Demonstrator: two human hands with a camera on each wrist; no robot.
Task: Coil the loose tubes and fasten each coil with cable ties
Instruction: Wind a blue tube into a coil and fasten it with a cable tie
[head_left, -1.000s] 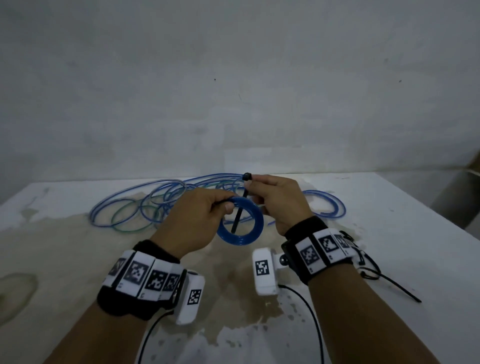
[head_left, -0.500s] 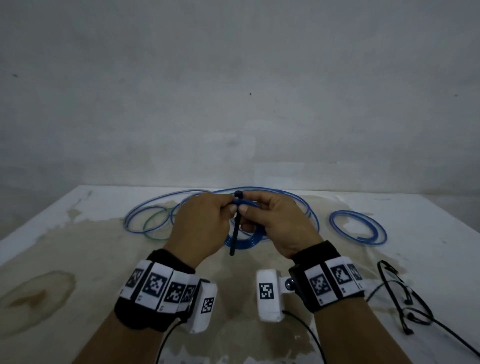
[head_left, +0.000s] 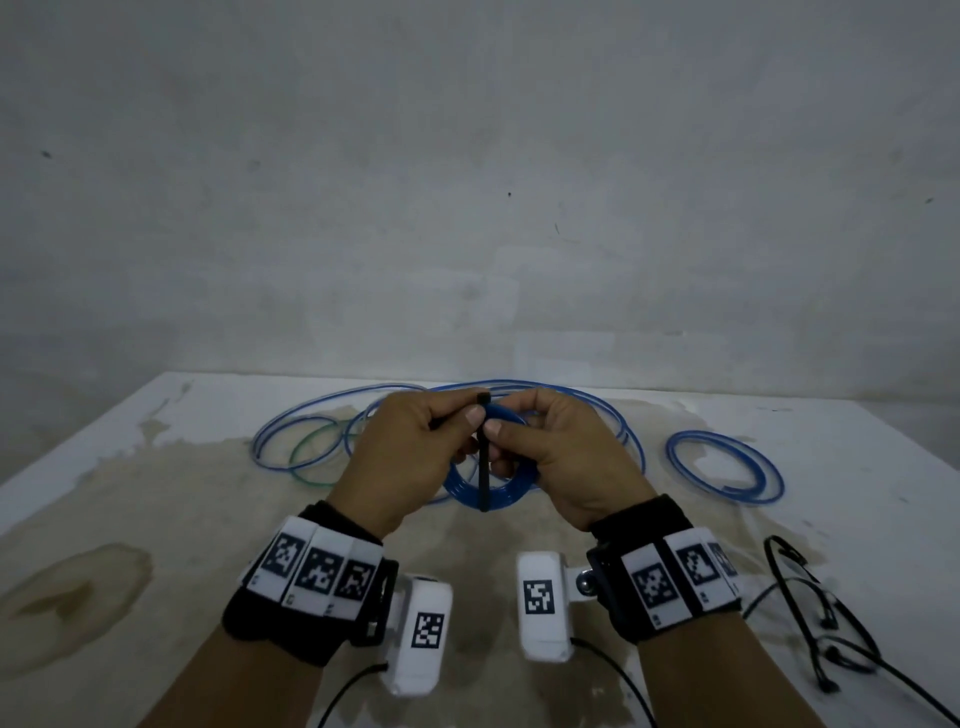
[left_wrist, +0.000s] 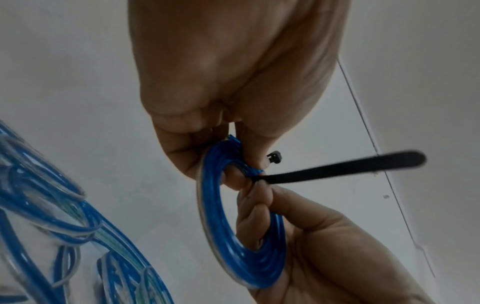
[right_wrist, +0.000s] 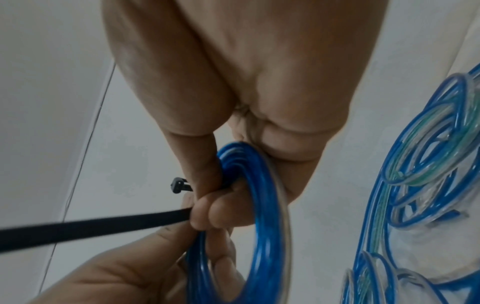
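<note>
I hold a small blue tube coil above the table's middle with both hands. A black cable tie crosses the coil; its head pokes out at the top and its strap sticks out free towards me. My left hand pinches the coil's top beside the tie head. My right hand has fingers curled through the coil, thumb on the strap. Both thumbs meet where the tie wraps the coil.
Loose blue tubes and one green tube sprawl on the stained white table behind my hands. A separate blue coil lies at the right. Several black cable ties lie by my right wrist. A grey wall stands close behind.
My hands have drawn together at the coil's top. The coil, earlier face-on, now hangs below my thumbs with the tie's strap lying straight down across it.
</note>
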